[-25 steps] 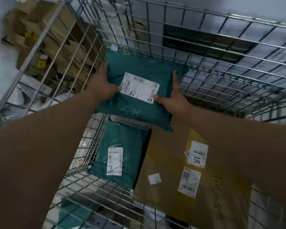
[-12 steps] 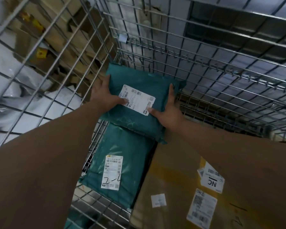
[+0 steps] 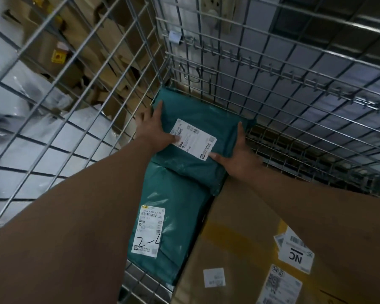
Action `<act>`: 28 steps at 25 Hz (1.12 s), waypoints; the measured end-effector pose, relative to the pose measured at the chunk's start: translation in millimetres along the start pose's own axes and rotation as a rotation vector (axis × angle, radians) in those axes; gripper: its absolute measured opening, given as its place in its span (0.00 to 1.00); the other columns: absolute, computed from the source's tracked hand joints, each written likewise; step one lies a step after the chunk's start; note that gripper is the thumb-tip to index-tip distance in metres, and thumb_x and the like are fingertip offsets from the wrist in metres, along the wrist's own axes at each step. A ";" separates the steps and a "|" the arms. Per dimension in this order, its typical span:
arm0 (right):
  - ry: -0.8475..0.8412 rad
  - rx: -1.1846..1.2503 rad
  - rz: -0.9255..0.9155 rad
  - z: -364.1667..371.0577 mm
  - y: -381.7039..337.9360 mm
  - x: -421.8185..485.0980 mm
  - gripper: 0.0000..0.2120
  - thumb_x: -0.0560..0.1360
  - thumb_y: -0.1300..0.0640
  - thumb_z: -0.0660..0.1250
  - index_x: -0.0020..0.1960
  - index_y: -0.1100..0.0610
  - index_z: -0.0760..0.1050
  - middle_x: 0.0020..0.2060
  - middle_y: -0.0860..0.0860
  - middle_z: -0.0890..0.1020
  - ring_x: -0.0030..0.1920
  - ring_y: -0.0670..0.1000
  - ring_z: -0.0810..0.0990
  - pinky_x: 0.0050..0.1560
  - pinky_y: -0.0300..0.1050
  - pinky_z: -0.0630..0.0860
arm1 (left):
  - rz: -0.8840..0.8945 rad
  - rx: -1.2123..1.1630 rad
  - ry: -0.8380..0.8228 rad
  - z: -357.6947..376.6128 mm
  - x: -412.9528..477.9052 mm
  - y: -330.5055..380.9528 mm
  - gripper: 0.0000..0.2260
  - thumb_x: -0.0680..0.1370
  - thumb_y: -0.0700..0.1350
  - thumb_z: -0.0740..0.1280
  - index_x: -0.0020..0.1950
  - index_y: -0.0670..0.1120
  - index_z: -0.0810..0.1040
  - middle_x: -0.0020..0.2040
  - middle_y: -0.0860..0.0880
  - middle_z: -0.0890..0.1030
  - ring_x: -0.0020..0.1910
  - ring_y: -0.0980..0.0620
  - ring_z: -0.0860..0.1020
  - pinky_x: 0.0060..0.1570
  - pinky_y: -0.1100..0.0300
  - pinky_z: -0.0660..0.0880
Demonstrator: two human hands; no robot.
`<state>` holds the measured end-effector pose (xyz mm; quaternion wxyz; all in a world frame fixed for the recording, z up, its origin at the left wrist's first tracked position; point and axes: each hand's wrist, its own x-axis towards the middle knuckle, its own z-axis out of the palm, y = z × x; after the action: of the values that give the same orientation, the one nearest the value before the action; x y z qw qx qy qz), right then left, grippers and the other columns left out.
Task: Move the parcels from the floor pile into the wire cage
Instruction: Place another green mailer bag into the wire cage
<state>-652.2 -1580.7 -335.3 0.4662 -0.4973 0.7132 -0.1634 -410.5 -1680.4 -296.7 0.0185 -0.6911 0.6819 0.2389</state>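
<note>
Nearest lies a large cardboard box [image 3: 239, 249] on the cage floor, with a flat green mailer [image 3: 173, 216] just beside it on its left. Past them, the green parcel [image 3: 202, 115] being placed sits in the far left corner of the wire cage [image 3: 272, 79], its near end overlapping the mailer. The left hand [image 3: 151, 130] lies along its left edge and the right hand [image 3: 239, 154] along its right, fingers [image 3: 159, 107] straight and spread, thumbs on the white label [image 3: 194, 139], pressing rather than clutching. To finish well, I judge it best to push the parcel flat and square into the corner, check it is not propped against the wires, then slide both hands off sideways so nothing drags it out of place.
</note>
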 end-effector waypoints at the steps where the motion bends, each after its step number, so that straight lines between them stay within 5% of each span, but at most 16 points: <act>1: -0.022 -0.038 0.011 0.5 3.4 -1.4 0.62 0.55 0.14 0.62 0.67 0.27 0.18 0.80 0.45 0.63 0.76 0.54 0.67 0.75 0.64 0.61 | 0.005 0.031 0.010 5.2 -0.4 0.3 0.53 0.71 0.61 0.76 0.83 0.55 0.42 0.83 0.45 0.53 0.80 0.38 0.49 0.77 0.44 0.51; 8: -0.006 -0.274 0.076 1.8 10.9 -3.1 0.54 0.76 0.32 0.66 0.75 0.37 0.21 0.76 0.45 0.70 0.70 0.54 0.74 0.72 0.61 0.59 | 0.095 0.250 -0.117 45.6 4.3 2.4 0.50 0.74 0.68 0.68 0.81 0.60 0.33 0.84 0.49 0.46 0.81 0.37 0.39 0.78 0.37 0.46; 15: -0.007 -0.368 0.091 7.1 17.8 1.2 0.52 0.77 0.33 0.64 0.76 0.36 0.23 0.78 0.47 0.66 0.74 0.56 0.69 0.72 0.61 0.58 | 0.089 0.233 -0.183 62.9 -6.6 3.9 0.42 0.79 0.65 0.64 0.81 0.63 0.36 0.83 0.52 0.37 0.81 0.42 0.38 0.77 0.38 0.48; 20: -0.065 -0.432 0.085 -2.8 -8.0 -22.5 0.49 0.75 0.32 0.67 0.80 0.35 0.35 0.83 0.51 0.49 0.81 0.58 0.49 0.76 0.64 0.51 | 0.109 0.212 -0.163 39.5 -31.6 16.6 0.40 0.80 0.63 0.65 0.81 0.64 0.40 0.84 0.53 0.41 0.82 0.43 0.45 0.75 0.37 0.54; 28: -0.100 -0.375 -0.085 -32.5 -92.5 -105.5 0.44 0.77 0.37 0.68 0.83 0.40 0.45 0.82 0.51 0.52 0.81 0.57 0.52 0.79 0.54 0.54 | 0.239 0.134 -0.231 -65.7 -111.8 9.2 0.37 0.80 0.61 0.67 0.83 0.62 0.49 0.82 0.48 0.56 0.78 0.42 0.61 0.73 0.44 0.65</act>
<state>-620.0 -1539.1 -201.2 0.3927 -0.6127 0.6855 -0.0224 -394.3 -1599.8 -196.1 0.1143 -0.5704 0.7668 0.2714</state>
